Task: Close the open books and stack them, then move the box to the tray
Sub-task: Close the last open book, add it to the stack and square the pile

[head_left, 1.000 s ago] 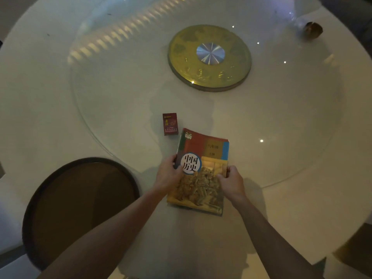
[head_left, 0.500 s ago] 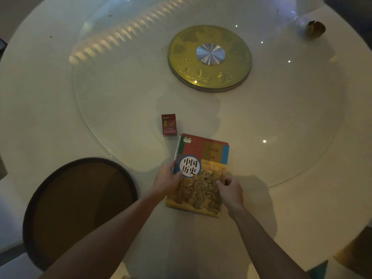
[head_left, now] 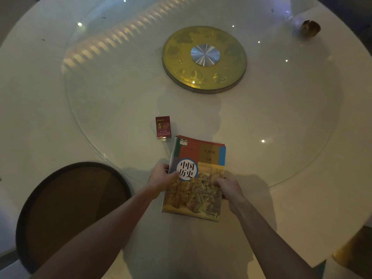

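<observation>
A closed textbook with a red, blue and yellow cover [head_left: 198, 164] lies on top of a stack near the front of the round white table; page edges of a book beneath show at its far edge. My left hand [head_left: 161, 178] grips the stack's left edge, thumb on the cover. My right hand [head_left: 228, 187] holds the right edge, fingers on the cover. A small dark red box [head_left: 163, 127] lies flat just beyond the stack's far left corner, apart from both hands. A round dark tray [head_left: 36, 196] sits at the front left with nothing in it.
A glass turntable [head_left: 302, 121] covers the table's middle, with a gold disc hub [head_left: 204, 59] at its centre. A small brown object [head_left: 310, 29] sits at the far right. The table's white rim [head_left: 322, 214] curves past on the right.
The stack has slid slightly toward me and straightened. My right hand has shifted from gripping the right edge onto the cover near that edge. The left hand stays on the left edge.
</observation>
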`<control>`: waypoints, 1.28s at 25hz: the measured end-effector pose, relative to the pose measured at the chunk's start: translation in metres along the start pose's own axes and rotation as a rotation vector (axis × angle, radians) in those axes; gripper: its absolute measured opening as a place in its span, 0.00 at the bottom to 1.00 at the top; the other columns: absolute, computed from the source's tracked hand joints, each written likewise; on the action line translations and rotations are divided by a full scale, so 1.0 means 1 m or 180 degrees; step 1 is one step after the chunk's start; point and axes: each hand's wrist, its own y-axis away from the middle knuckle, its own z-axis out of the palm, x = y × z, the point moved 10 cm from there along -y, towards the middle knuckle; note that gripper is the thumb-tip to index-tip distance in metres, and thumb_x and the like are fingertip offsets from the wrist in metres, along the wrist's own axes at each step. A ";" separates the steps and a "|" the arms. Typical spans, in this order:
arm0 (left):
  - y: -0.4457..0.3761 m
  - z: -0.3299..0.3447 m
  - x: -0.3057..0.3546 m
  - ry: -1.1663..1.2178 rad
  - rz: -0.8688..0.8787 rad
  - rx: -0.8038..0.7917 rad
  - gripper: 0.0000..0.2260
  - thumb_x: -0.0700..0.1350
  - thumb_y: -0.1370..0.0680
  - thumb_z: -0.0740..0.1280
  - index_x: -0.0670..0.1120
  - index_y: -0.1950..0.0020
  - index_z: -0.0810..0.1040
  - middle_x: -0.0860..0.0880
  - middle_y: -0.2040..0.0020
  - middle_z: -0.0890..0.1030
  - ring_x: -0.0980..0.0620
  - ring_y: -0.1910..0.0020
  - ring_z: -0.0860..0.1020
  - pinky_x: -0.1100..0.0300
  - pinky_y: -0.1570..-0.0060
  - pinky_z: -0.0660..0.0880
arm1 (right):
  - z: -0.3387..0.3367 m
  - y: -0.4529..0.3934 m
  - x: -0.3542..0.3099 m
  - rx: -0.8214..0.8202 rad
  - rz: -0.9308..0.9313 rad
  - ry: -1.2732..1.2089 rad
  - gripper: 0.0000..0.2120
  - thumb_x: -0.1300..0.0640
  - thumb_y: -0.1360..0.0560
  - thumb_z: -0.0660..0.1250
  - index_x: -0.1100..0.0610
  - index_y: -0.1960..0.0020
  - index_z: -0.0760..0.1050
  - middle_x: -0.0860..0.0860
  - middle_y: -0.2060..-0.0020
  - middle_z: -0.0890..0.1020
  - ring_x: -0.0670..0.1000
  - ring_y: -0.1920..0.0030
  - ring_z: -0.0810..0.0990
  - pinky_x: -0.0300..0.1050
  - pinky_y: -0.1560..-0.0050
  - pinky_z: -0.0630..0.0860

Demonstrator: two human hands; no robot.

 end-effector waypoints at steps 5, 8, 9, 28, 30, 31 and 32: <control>-0.001 -0.001 0.001 -0.0042 0.0084 0.0191 0.13 0.46 0.23 0.72 0.42 0.41 0.82 0.46 0.50 0.86 0.52 0.54 0.84 0.59 0.63 0.80 | 0.003 -0.004 -0.002 0.0136 -0.0039 0.0439 0.11 0.50 0.31 0.68 0.56 0.56 0.83 0.53 0.57 0.88 0.56 0.55 0.86 0.60 0.51 0.84; -0.005 0.001 0.012 0.0042 0.0227 0.0299 0.13 0.46 0.24 0.72 0.43 0.40 0.83 0.46 0.49 0.87 0.50 0.52 0.84 0.52 0.55 0.83 | -0.003 -0.008 -0.014 0.0182 -0.0174 0.0459 0.10 0.52 0.30 0.69 0.57 0.55 0.83 0.53 0.58 0.88 0.55 0.55 0.87 0.60 0.51 0.84; -0.008 0.000 0.019 0.0029 0.0279 0.0327 0.13 0.46 0.24 0.72 0.43 0.40 0.83 0.46 0.49 0.87 0.50 0.52 0.84 0.50 0.54 0.83 | -0.005 -0.010 -0.020 0.0204 -0.0234 0.0444 0.09 0.53 0.29 0.69 0.56 0.54 0.83 0.53 0.58 0.88 0.55 0.55 0.87 0.60 0.52 0.85; -0.011 0.004 0.064 -0.0733 0.1201 0.0104 0.41 0.58 0.33 0.77 0.50 0.24 0.65 0.52 0.37 0.75 0.53 0.39 0.73 0.55 0.40 0.75 | -0.023 -0.036 -0.149 0.1031 -0.1540 0.2252 0.18 0.48 0.20 0.59 0.58 0.39 0.77 0.57 0.43 0.79 0.58 0.42 0.77 0.56 0.42 0.78; 0.006 0.024 0.058 -0.1785 0.1508 -0.0136 0.60 0.65 0.40 0.77 0.50 0.18 0.46 0.46 0.26 0.64 0.47 0.29 0.64 0.51 0.30 0.66 | 0.011 -0.047 -0.194 0.0693 -0.2147 0.2790 0.22 0.51 0.17 0.57 0.61 0.28 0.71 0.59 0.32 0.76 0.59 0.32 0.73 0.57 0.32 0.72; 0.013 0.035 0.053 -0.2304 0.1681 -0.0198 0.63 0.65 0.41 0.77 0.50 0.18 0.41 0.44 0.22 0.57 0.44 0.25 0.59 0.49 0.27 0.62 | 0.032 -0.055 -0.210 0.0423 -0.2308 0.3046 0.22 0.51 0.16 0.55 0.61 0.27 0.71 0.59 0.31 0.76 0.59 0.31 0.73 0.57 0.30 0.70; 0.018 0.043 0.049 -0.2658 0.1844 -0.0188 0.63 0.64 0.40 0.77 0.50 0.18 0.40 0.42 0.20 0.52 0.42 0.24 0.56 0.47 0.26 0.60 | 0.049 -0.064 -0.219 0.0191 -0.2312 0.3295 0.22 0.50 0.16 0.54 0.61 0.28 0.71 0.59 0.31 0.76 0.59 0.31 0.73 0.57 0.30 0.69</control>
